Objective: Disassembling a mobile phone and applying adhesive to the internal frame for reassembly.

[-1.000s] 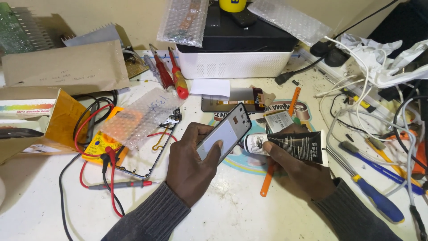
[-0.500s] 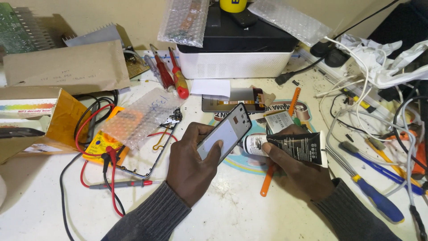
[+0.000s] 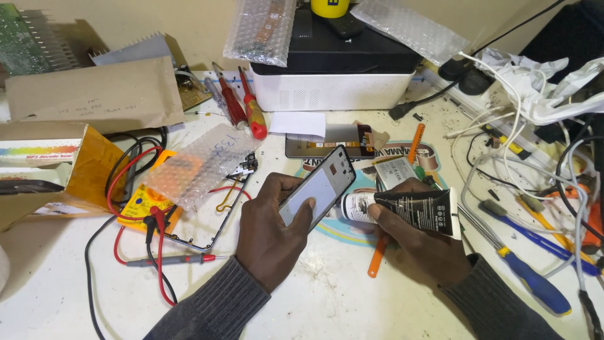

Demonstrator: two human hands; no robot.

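Left hand (image 3: 272, 234) grips a phone screen panel (image 3: 318, 187) tilted up, thumb on its face, mid-desk. Right hand (image 3: 418, 242) fingers close on a black glue tube (image 3: 409, 206), nozzle at the panel's edge; tip hidden.

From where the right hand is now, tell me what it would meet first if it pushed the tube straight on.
The right hand points its black glue tube leftward; it would likely first meet the phone panel, though depth is unclear.
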